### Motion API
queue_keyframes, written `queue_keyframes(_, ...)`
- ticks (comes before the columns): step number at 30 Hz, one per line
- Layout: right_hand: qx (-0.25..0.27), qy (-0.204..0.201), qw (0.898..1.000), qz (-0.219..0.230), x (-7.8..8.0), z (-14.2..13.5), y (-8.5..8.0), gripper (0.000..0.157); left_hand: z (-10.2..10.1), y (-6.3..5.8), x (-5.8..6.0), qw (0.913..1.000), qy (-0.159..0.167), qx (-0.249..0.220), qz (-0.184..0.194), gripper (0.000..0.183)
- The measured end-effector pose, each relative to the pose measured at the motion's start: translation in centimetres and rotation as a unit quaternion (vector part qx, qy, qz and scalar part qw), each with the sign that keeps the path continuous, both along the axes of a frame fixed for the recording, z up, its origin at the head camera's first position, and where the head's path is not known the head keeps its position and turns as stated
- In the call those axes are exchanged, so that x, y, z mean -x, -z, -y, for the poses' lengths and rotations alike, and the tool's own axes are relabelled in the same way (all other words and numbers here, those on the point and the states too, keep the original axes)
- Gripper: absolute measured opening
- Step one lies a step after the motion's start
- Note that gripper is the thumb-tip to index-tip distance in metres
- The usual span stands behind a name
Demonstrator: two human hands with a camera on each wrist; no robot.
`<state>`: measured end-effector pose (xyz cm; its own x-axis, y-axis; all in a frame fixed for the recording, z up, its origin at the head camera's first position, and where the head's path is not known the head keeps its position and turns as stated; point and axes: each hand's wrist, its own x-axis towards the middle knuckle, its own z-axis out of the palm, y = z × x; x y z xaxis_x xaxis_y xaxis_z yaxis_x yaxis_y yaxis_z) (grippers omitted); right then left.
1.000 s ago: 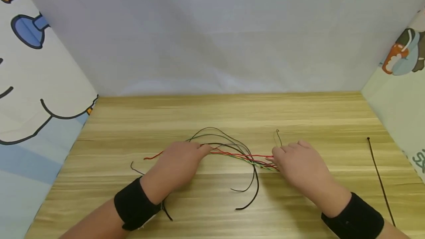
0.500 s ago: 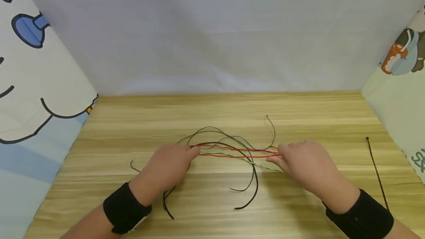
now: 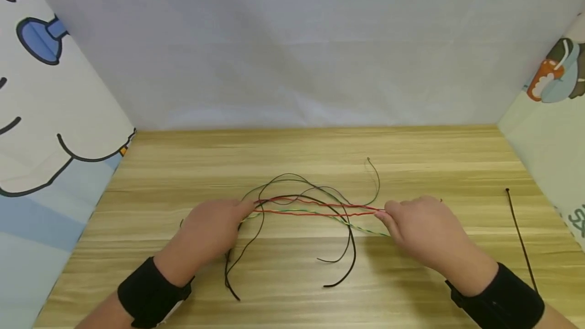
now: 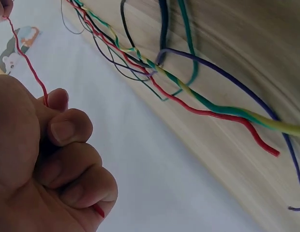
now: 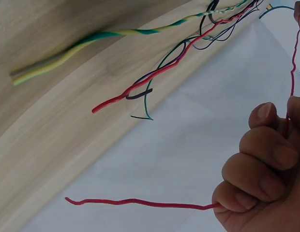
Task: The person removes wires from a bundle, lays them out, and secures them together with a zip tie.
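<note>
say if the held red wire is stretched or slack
Stretched: the red wire runs nearly straight, slightly wavy, from left hand to right hand.

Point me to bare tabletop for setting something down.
Free: the table along the white backdrop; between the right hand and lone black strand; the near middle, inside the arch of the thick black wire. Crowded: from left hand to right, where the held red wire and yellow-green wire run.
</note>
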<state>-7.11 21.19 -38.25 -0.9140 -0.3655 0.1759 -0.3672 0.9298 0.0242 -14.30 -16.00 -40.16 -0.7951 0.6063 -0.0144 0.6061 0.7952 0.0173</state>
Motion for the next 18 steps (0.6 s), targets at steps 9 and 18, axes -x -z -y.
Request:
queue_keyframes(9,0.033,0.006,0.998,0.051,-0.5,-0.4,0.2,0.041,1.8,0.5,0.0,0.9991,-0.025,0.002,0.034,0.023)
queue_keyframes(18,0.1,0.06,0.978,0.175,-0.4,-1.4,-0.1,0.043,4.1,0.7,0.4,0.9984,-0.042,0.013,0.034,0.022)
